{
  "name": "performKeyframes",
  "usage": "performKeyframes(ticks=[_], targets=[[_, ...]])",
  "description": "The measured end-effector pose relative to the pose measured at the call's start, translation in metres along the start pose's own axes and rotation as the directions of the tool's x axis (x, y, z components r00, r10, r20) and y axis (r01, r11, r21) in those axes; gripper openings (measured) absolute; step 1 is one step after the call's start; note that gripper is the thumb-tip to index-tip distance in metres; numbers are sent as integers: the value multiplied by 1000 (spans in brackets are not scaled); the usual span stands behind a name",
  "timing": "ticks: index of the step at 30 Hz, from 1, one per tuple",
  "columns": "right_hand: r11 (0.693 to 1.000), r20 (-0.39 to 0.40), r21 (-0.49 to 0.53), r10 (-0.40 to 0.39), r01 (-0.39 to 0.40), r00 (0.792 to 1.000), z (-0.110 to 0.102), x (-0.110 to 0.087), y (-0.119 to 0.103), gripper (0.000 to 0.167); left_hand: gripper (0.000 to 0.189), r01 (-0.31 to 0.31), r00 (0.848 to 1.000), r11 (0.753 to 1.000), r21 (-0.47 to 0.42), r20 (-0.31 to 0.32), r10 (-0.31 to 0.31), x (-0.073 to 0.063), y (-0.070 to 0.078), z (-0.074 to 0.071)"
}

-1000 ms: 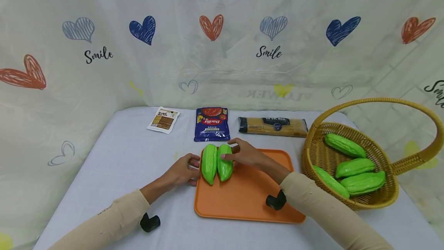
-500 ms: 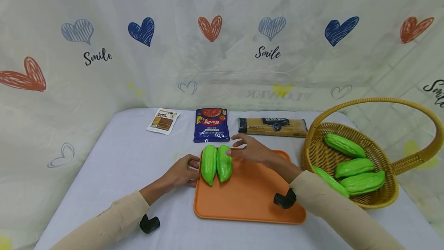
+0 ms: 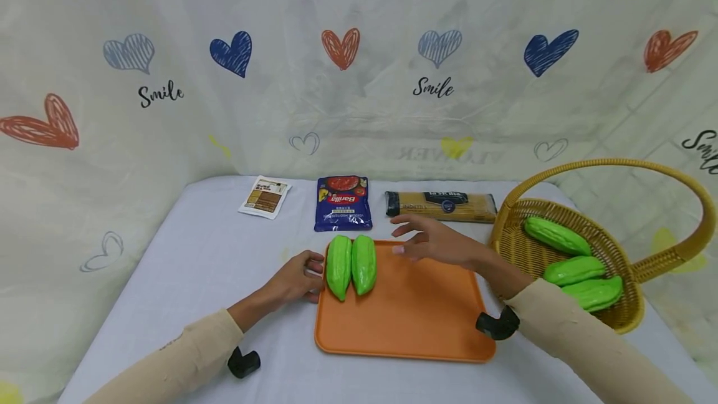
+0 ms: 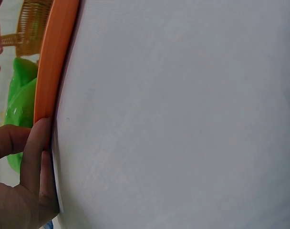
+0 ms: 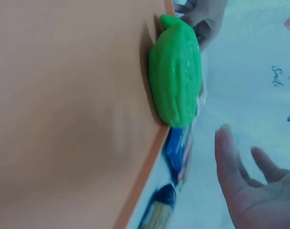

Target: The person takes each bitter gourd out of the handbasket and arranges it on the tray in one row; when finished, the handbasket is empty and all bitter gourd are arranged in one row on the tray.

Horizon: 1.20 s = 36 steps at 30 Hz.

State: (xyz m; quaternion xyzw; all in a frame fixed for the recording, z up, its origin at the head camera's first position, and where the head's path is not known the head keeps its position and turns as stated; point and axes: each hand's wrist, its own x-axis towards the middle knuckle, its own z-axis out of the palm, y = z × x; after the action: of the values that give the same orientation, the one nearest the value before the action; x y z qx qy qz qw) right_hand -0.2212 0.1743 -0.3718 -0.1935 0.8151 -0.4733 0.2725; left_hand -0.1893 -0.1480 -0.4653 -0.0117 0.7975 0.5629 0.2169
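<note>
Side by side on the left part of an orange tray point(image 3: 404, 317) lie two bright green, ridged bitter gourds point(image 3: 339, 267), their pointed ends toward me. My left hand point(image 3: 294, 276) holds the tray's left edge; its bent fingers lie against the rim point(image 4: 52, 62) in the left wrist view. To the right of the gourds, over the tray's far edge, my right hand point(image 3: 434, 240) hovers with fingers spread and nothing in it. One gourd point(image 5: 176, 74) shows in the right wrist view, apart from the right fingertips.
A wicker basket point(image 3: 631, 323) with a tall handle stands at the right, with more green gourds point(image 3: 558, 235) inside. Along the back lie a white-brown sachet point(image 3: 266, 197), a blue sauce pouch point(image 3: 343, 203) and a pack of spaghetti point(image 3: 440, 206). My right forearm partly covers the basket.
My right hand has let go of the right-hand gourd and moved away to the right. The left hand and both gourds have stayed in place.
</note>
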Motion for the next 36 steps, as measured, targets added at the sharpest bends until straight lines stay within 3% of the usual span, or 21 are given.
performKeyframes(ticks=[9, 17, 22, 28, 36], targets=[[996, 37, -1, -91, 91, 995, -25, -34, 9, 70, 59, -9, 1000, 1000, -4, 10, 9, 3, 0, 4], [994, 59, -63, -80, 84, 995, -51, -64, 17, 65, 60, -18, 1000, 1000, -6, 10, 18, 3, 1, 5], [986, 105, -86, -137, 146, 985, -71, -85, 22, 63, 60, -21, 1000, 1000, -12, 11, 21, 2, 1, 4], [984, 168, -95, -131, 149, 977, -90, -106, 27, 62, 60, -18, 1000, 1000, -8, 2, 18, 2, 0, 2], [986, 225, 21, -165, 165, 960, -118, -130, 42, 58, 62, -12, 1000, 1000, -3, -4, 12, 0, 0, 0]])
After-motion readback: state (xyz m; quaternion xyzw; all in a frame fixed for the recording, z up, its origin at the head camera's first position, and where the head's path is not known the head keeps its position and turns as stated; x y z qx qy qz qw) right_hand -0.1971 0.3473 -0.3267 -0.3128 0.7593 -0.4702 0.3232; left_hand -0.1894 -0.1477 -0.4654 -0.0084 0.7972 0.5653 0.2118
